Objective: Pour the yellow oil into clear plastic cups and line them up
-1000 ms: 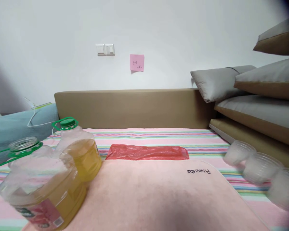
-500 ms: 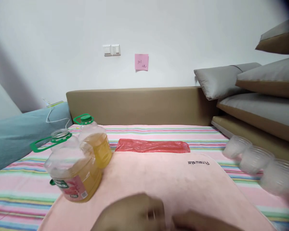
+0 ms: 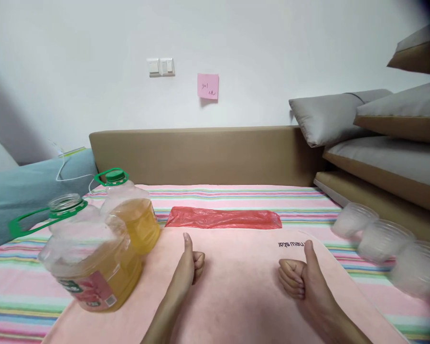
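Observation:
My left hand (image 3: 190, 263) is over the middle of the pink mat (image 3: 236, 296), its fingers curled into a fist and its thumb pointing up. To the right, my right hand (image 3: 299, 274) makes the same thumb-up fist, beside the mat's printed lettering. Neither hand holds anything. Left of my left hand stands an uncapped plastic jug (image 3: 93, 267) of yellow-brown liquid with a green handle. Behind it is a second jug (image 3: 139, 222), its green cap on. A folded red plastic bag (image 3: 224, 218) lies along the mat's far edge.
Several clear plastic tubs (image 3: 385, 241) are lined up at the right on the striped sheet (image 3: 17, 291). Grey and brown cushions (image 3: 387, 157) are stacked behind them. A brown padded board (image 3: 200, 155) runs along the wall, and a blue-grey cushion (image 3: 39, 191) is at the left.
My hands were low and close together at the bottom edge, blurred. They have moved up and apart, thumbs raised. The view has shifted slightly, and the jugs appear larger and further left.

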Motion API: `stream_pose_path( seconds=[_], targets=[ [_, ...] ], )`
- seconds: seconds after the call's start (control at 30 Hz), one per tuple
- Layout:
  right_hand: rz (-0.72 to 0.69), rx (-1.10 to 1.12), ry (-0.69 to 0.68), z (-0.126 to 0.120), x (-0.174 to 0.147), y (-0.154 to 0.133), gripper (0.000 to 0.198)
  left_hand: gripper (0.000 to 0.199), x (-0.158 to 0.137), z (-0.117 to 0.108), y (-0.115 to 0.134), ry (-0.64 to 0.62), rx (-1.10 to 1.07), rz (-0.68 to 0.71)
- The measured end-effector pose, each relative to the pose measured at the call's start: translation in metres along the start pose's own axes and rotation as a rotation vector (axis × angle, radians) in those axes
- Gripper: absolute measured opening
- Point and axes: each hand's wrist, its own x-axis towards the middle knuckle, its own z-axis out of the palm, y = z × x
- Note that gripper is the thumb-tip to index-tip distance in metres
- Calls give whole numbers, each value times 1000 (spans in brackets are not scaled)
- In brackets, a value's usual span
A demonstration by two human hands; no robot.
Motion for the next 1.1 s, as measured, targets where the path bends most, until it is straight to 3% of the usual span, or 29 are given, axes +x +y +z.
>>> stream_pose_path(
  seconds=[0.4,1.1],
  targets=[
    [32,18,118,-2,2,7,96,89,2,-9,-9,-31,0,-69],
    [45,36,61,-10,0,11,94,87,-4,-8,-9,-64,-101,-78]
  ],
)
